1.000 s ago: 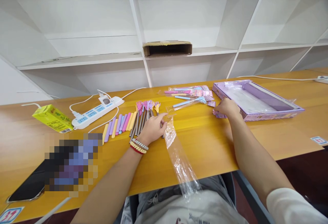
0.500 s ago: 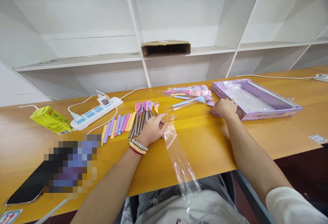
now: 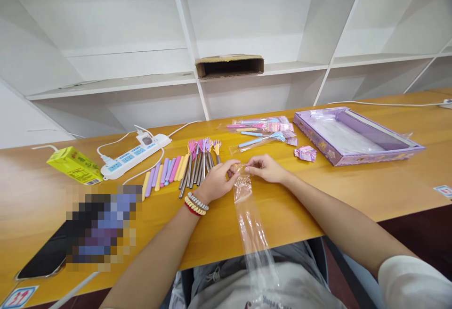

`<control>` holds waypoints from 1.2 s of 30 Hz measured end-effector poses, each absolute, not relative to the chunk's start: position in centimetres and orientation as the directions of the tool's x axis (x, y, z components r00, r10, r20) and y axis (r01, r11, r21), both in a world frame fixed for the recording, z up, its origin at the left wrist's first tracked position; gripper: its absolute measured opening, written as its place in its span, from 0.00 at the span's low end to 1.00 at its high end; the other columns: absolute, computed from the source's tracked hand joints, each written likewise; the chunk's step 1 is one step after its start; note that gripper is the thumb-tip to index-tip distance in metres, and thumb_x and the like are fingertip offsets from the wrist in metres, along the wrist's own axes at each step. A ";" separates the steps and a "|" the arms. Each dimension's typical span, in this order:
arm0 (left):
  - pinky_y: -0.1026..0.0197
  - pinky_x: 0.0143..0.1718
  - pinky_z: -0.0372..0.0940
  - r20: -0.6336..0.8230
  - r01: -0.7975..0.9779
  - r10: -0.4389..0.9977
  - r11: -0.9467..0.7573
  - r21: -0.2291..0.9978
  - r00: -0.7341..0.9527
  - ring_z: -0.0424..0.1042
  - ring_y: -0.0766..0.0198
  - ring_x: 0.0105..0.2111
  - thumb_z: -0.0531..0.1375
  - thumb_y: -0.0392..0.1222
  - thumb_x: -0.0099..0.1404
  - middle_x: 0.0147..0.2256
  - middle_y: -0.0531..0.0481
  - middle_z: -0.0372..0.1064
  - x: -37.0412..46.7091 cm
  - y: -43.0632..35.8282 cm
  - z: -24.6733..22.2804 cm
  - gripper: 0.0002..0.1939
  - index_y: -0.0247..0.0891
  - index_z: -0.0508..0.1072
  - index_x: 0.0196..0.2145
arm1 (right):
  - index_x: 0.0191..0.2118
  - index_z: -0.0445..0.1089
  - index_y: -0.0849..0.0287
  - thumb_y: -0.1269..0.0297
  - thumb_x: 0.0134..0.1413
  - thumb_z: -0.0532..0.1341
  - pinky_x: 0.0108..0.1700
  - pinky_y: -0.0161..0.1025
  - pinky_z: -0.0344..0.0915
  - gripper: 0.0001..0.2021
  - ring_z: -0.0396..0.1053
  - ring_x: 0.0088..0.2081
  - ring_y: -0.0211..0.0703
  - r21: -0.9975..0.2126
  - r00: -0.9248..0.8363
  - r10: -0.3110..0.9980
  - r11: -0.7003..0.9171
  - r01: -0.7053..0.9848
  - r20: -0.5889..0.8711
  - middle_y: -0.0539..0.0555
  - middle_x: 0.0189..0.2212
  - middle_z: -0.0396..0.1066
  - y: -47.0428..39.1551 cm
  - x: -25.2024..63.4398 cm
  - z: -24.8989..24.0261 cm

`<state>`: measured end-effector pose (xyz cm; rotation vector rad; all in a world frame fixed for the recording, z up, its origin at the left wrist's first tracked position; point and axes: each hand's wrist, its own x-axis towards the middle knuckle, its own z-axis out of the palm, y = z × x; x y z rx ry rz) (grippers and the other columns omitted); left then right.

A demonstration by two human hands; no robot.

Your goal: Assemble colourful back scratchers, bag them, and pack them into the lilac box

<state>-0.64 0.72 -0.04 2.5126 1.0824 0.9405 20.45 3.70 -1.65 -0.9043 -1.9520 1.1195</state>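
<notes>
My left hand (image 3: 219, 179) pinches the upper end of a long clear plastic bag (image 3: 249, 215) that hangs down over the table edge toward my lap. At the bag's other top corner, my right hand (image 3: 266, 167) grips it between thumb and fingers. Left of my left hand lie several back scratchers (image 3: 197, 158) with metal rods and pink, purple and orange claw heads. Beside them is a row of pastel handles (image 3: 165, 172). Beyond my hands, back scratchers in clear bags (image 3: 264, 130) lie in a small pile. Small pink printed cards (image 3: 305, 153) rest right of that pile.
A purple open box (image 3: 360, 156) with clear bags inside stands at the right. On the left are a white power strip (image 3: 132, 158) with cables, a yellow drink carton (image 3: 75, 165) and a black phone (image 3: 44, 252). A cardboard box (image 3: 229, 68) sits on the white shelf behind.
My right hand has moved left from the pink cards beside the purple box to the top of the plastic bag. My left hand still holds the bag, slightly further right.
</notes>
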 end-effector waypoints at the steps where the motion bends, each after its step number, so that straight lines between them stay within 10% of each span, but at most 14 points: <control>1: 0.61 0.38 0.64 0.443 0.565 0.728 -0.686 0.458 0.523 0.69 0.66 0.32 0.55 0.39 0.60 0.32 0.51 0.69 -0.7 0.7 0.0 0.19 0.39 0.62 0.50 | 0.31 0.69 0.64 0.51 0.47 0.61 0.29 0.33 0.60 0.17 0.62 0.24 0.34 -0.907 -0.512 0.834 0.360 0.218 0.207 0.50 0.23 0.68 3.7 20.3 -1.9; 20: 0.65 0.33 0.64 0.412 0.467 0.843 -0.535 0.704 0.344 0.69 0.68 0.31 0.55 0.39 0.61 0.30 0.52 0.69 0.1 1.0 -0.1 0.17 0.38 0.62 0.48 | 0.33 0.65 0.62 0.50 0.46 0.62 0.26 0.33 0.60 0.18 0.61 0.20 0.33 -0.964 -0.499 0.853 0.238 0.115 0.151 0.49 0.22 0.67 3.5 19.5 -2.2; 25: 0.65 0.30 0.64 0.523 0.516 0.852 -0.461 0.722 0.028 0.68 0.68 0.27 0.56 0.39 0.59 0.27 0.53 0.66 -0.6 2.1 -0.2 0.17 0.37 0.61 0.46 | 0.51 0.57 0.61 0.48 0.46 0.61 0.29 0.34 0.62 0.30 0.64 0.25 0.35 -0.948 -0.529 0.837 0.266 0.173 0.138 0.50 0.27 0.68 3.2 19.8 -2.0; 32: 0.64 0.27 0.62 0.592 0.620 0.721 -0.290 0.730 -0.360 0.64 0.69 0.22 0.56 0.38 0.56 0.23 0.56 0.61 -1.7 2.6 0.3 0.12 0.38 0.63 0.39 | 0.65 0.37 0.53 0.43 0.28 0.68 0.45 0.48 0.60 0.58 0.64 0.46 0.56 -0.510 -0.563 0.777 0.619 0.598 0.283 0.66 0.57 0.52 0.8 19.9 0.7; 36: 0.66 0.24 0.61 0.504 0.455 0.769 -0.314 0.833 -0.393 0.63 0.71 0.22 0.57 0.42 0.57 0.25 0.56 0.59 -1.7 3.0 0.2 0.14 0.39 0.59 0.41 | 0.65 0.38 0.52 0.52 0.42 0.63 0.43 0.46 0.61 0.46 0.67 0.42 0.53 -0.317 -0.565 0.778 0.628 0.711 0.275 0.64 0.55 0.54 -0.2 18.6 0.9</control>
